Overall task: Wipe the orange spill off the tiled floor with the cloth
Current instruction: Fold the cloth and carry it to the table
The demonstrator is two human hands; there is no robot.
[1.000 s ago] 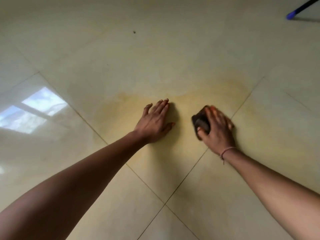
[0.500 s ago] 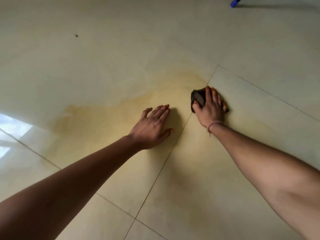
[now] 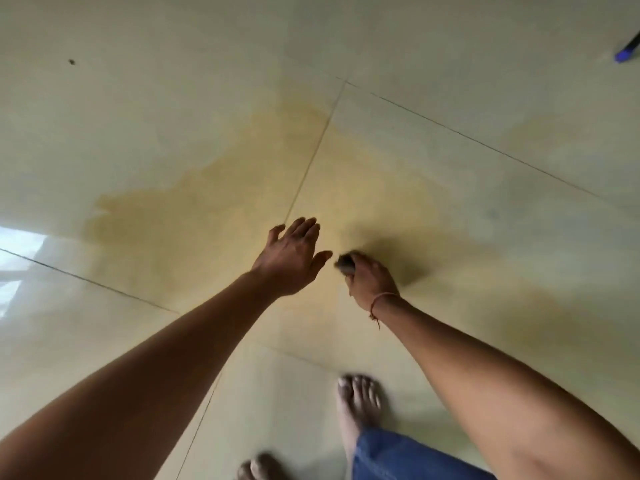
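R hand (image 3: 369,282) closed round dark cloth (image 3: 345,264), wadded small, only a corner showing past thumb side; whether cloth touches floor not clear, motion blur. L hand (image 3: 294,256) wide open, fingers spread, holding nothing, just beside R hand; contact w/ floor can't be told. Orange spill (image 3: 242,195) a thin wide film across tiled floor (image 3: 138,98), crossing grout lines (image 3: 313,161), far edge well beyond hands, fainter patch upper R. Bare feet (image 3: 358,407) at bottom of view, near film's near edge. Judgement: cloth soft, light, limp, prob. damp; best gripped bunched in palm as now, or opened flat under palm for more coverage; glossy wet tile likely slippery, so firm downward press needed. Most of film looks unwiped; task far from done.
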